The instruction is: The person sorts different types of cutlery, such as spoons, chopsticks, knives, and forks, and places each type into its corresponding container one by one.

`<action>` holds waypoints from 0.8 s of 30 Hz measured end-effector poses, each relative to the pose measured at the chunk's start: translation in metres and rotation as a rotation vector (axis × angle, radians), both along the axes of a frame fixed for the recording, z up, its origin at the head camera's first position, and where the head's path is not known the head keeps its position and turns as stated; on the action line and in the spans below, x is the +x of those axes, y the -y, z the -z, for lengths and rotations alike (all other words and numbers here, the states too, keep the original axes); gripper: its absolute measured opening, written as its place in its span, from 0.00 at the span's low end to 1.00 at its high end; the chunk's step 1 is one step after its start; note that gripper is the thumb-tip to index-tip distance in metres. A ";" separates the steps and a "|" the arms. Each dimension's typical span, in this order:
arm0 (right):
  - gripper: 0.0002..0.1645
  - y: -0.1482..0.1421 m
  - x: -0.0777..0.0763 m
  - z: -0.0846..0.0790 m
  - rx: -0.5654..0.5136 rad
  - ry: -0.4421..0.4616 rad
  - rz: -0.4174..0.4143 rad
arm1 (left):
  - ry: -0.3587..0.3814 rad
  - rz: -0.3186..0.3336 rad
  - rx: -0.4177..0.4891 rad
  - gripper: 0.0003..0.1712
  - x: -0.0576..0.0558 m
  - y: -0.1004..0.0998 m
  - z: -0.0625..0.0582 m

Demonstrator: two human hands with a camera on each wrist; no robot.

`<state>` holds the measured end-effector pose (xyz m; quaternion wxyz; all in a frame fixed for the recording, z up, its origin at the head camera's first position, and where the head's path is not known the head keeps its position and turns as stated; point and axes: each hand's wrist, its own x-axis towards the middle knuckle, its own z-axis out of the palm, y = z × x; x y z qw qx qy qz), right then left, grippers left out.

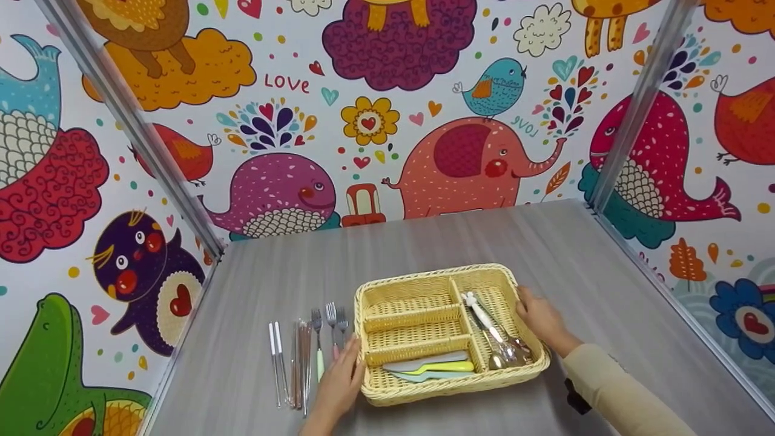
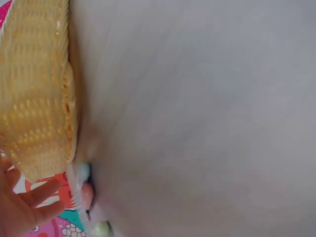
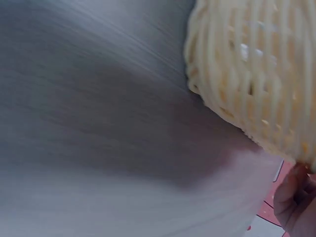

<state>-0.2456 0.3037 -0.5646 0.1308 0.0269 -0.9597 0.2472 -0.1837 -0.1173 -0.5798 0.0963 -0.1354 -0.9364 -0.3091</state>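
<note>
A pale yellow woven basket (image 1: 454, 387) with several compartments sits on the grey table. Its front left compartment holds knives (image 1: 448, 367) with grey, yellow and light blue colours. In the long right compartment lie several spoons (image 1: 497, 361), along with a white handle topped by a small figure. My left hand (image 1: 339, 378) touches the basket's left side, its fingers fairly straight and spread in the left wrist view. At the right side, my right hand (image 1: 545, 321) grips the rim; the right wrist view shows its fingers (image 3: 289, 190) bent against the weave.
Left of the basket lie several forks (image 1: 319, 339) with coloured handles, partly behind my left hand. Farther left are metal chopsticks (image 1: 296, 363), some silver and some brownish. Patterned walls with metal corner posts (image 1: 629, 115) border the table (image 1: 254, 272).
</note>
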 end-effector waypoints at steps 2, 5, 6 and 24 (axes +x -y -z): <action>0.19 0.001 0.000 0.002 -0.014 -0.009 0.017 | -0.023 -0.037 -0.005 0.26 -0.004 0.006 -0.003; 0.19 0.001 0.000 0.005 -0.020 -0.043 0.037 | -0.045 -0.155 -0.018 0.24 -0.013 0.020 -0.008; 0.19 0.001 0.000 0.005 -0.020 -0.053 0.042 | -0.036 -0.200 -0.024 0.22 -0.016 0.025 -0.010; 0.20 0.003 0.002 0.007 -0.055 -0.052 0.066 | 0.379 -0.532 -0.260 0.21 -0.037 0.099 -0.005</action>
